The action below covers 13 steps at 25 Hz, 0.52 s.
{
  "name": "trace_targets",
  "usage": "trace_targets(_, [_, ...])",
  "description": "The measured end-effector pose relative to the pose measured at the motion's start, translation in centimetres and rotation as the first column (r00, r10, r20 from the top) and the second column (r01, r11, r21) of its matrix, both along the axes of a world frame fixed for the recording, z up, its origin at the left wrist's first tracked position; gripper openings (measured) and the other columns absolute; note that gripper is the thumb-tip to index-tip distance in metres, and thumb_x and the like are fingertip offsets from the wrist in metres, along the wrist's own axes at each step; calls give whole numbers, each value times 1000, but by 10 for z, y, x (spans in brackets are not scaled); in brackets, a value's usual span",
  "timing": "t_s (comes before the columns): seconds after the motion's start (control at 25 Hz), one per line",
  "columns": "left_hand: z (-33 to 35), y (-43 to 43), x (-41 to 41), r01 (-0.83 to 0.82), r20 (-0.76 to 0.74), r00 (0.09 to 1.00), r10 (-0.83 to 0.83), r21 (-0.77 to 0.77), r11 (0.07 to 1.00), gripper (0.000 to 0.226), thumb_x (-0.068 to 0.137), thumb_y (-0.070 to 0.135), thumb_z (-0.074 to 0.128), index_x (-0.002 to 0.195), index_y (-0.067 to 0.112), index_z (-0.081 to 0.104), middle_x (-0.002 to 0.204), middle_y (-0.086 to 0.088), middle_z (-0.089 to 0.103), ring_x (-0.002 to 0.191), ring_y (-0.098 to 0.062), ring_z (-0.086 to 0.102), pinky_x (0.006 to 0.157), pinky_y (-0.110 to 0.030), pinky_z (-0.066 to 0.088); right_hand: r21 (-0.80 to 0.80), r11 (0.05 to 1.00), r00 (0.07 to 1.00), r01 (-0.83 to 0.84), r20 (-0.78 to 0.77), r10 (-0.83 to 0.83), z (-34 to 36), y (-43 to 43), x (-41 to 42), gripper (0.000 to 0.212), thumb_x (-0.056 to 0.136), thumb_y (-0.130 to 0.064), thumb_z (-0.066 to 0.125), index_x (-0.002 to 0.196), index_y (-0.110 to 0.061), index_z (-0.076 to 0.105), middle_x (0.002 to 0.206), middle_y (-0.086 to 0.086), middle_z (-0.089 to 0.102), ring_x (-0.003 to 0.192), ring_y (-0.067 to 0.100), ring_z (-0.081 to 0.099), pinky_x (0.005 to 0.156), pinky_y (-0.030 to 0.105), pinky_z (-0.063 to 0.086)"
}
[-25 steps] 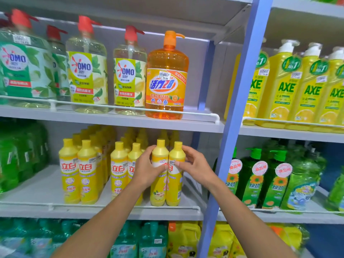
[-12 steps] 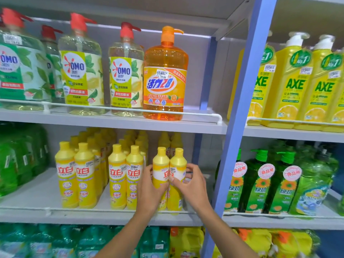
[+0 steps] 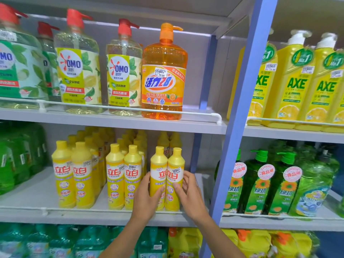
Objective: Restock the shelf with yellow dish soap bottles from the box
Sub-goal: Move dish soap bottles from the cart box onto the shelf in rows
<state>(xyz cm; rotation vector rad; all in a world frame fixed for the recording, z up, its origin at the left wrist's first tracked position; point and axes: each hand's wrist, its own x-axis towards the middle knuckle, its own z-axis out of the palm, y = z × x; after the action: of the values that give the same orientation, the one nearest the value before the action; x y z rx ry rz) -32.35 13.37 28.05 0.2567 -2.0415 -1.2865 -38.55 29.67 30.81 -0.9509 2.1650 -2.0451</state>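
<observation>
Your left hand (image 3: 147, 199) has its grip closed round the lower body of the left bottle (image 3: 158, 165). Your right hand (image 3: 189, 194) clamps the right bottle (image 3: 176, 164), thumb on the front and fingers behind. The two yellow dish soap bottles stand upright and touching at the near right end of the middle shelf (image 3: 28, 199), just behind the thin white guard rail (image 3: 74, 209). The supply box is not in view. The main risk is a topple: these are tall, slim cylinders on small bases, so letting go unevenly or dragging a finger on the way out could tip one. It might go back into the rows behind (image 3: 168, 140), left into the neighbouring pair (image 3: 123, 175), or forward over the low rail. The plastic looks smooth and glossy, so a bottle could also twist in your grip and turn its label away. Mind the blue upright (image 3: 240, 127) near your right wrist. Each bottle has rounded shoulders, a flat-topped cap and a white label band with red characters, and the shelf looks like hard, slick grey sheet.
</observation>
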Motion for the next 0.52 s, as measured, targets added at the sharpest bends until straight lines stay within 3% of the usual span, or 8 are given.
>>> trace_targets(0.16, [0,12,0,-74,1,997,74,3,997,66,83,42,77,140,35,46,129,15,60,118,-7,58,96,-34,54,93,975,979,202,-29,-200,-19,-9,0,67,73,-57,83,126,-33,51,122,-17,65,107,2,67,87,28,60])
trace_targets(0.28, [-1,18,3,-192,-5,981,192,52,980,59,79,38,81,130,28,53,119,10,64,112,-11,61,91,-31,55,99,979,983,181,-27,-179,-22,-7,-7,58,78,-44,84,126,-30,56,120,-14,69,107,3,68,89,33,60])
trace_targets(0.4, [2,10,2,-71,23,997,69,82,994,56,80,34,81,129,23,57,115,11,67,106,-5,64,86,-21,53,59,997,998,52,38,-54,-17,3,-9,53,85,-29,82,131,-25,57,123,-10,71,113,7,68,94,35,59])
trace_targets(0.52, [8,8,8,20,36,999,-24,96,995,50,84,31,78,130,26,59,115,14,69,103,1,65,85,-20,57,76,996,998,39,41,-43,-17,6,-4,53,88,-30,78,135,-29,54,125,-13,69,115,7,67,94,31,59])
